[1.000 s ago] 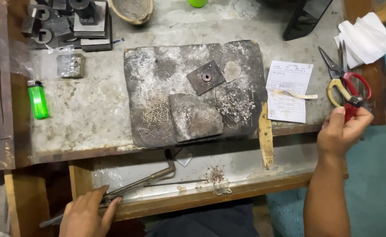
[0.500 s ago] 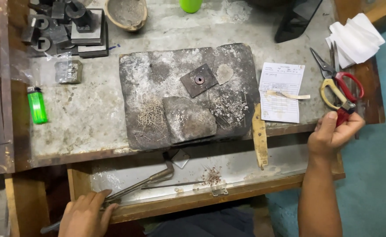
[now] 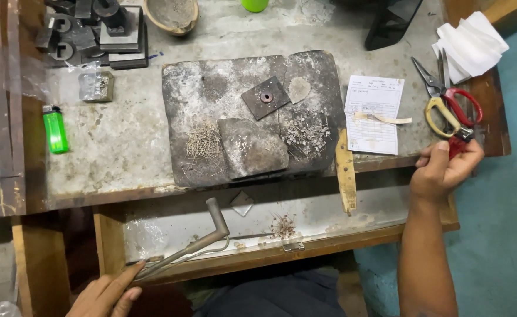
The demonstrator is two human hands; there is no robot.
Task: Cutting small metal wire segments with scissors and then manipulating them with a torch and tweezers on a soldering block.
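My left hand is at the bottom left, its fingers closed on the thin end of a bent metal blowpipe that lies across the open drawer. My right hand is at the bench's right edge, curled around a small red-handled tool just below the scissors with red and yellow handles. A dark, scorched soldering block lies mid-bench with a square metal plate and two heaps of thin wire pins on it.
A green lighter lies at the left, with dark metal blocks behind it. A paper slip, folded white tissue, a clay bowl and a wooden bench peg are also on the bench.
My right hand has stayed by the scissors, closing a little more on the red tool. My left hand has slipped lower along the blowpipe's end.
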